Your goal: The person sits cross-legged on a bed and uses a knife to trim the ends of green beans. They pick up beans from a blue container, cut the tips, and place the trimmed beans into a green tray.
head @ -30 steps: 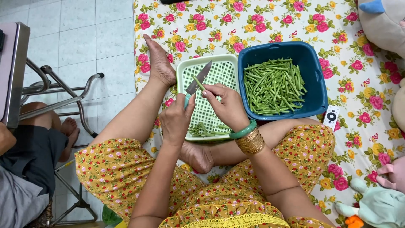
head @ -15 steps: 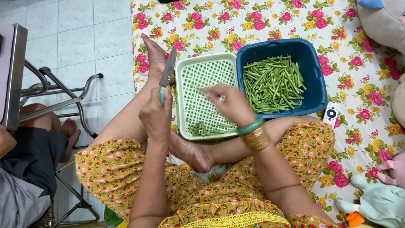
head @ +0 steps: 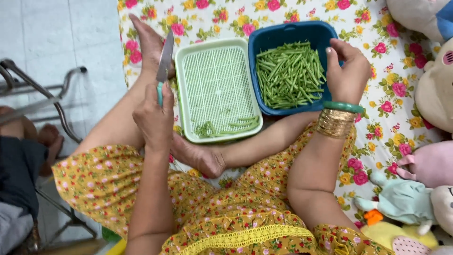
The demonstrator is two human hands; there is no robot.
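- A knife [head: 164, 63] is gripped in the closed left hand [head: 153, 118], blade raised, just left of the green tray [head: 181, 94].
- The right hand [head: 347, 71], fingers curled and holding nothing, is held over the right rim of the blue tub [head: 255, 42] of green beans [head: 289, 73], right of the tray.

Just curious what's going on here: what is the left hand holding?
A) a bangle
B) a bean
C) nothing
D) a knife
D: the left hand grips a knife by its green handle, blade pointing up beside the green tray.
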